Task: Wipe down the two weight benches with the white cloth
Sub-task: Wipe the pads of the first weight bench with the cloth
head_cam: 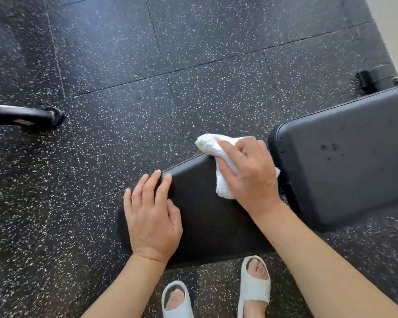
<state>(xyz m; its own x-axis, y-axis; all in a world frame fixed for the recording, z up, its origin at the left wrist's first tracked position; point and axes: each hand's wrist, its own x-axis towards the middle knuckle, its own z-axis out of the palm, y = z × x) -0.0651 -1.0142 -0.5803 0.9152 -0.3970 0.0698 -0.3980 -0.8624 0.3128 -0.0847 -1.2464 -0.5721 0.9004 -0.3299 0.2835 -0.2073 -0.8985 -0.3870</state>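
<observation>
1. The seat pad point(216, 216) is a dark wedge whose long axis runs from its wide end near the person's feet up to its narrow end, which points toward the gap before the back pad point(347, 166)
2. The back pad lies to the right of the right hand point(248, 171), with its long axis running off to the right edge of view; its rounded near end sits just beside that hand
3. The cloth point(218, 161) is bunched, with its long axis running from the seat pad's far edge down toward the wrist
4. The right hand presses the cloth onto the seat pad's narrow end, fingers curled over it and gripping it; cloth sticks out past the fingertips at the upper left and below the palm
5. The left hand point(152, 214) lies flat on the seat pad's left edge, fingers straight and together, tips reaching over the far-left corner; it holds nothing
6. Speckled floor point(170, 65) lies open beyond the pad's far edge and to the left of the left hand
7. A black bar point(25, 115) lies on the floor well apart at far left; two sandals point(253, 285) stand just below the seat pad's wide end
</observation>
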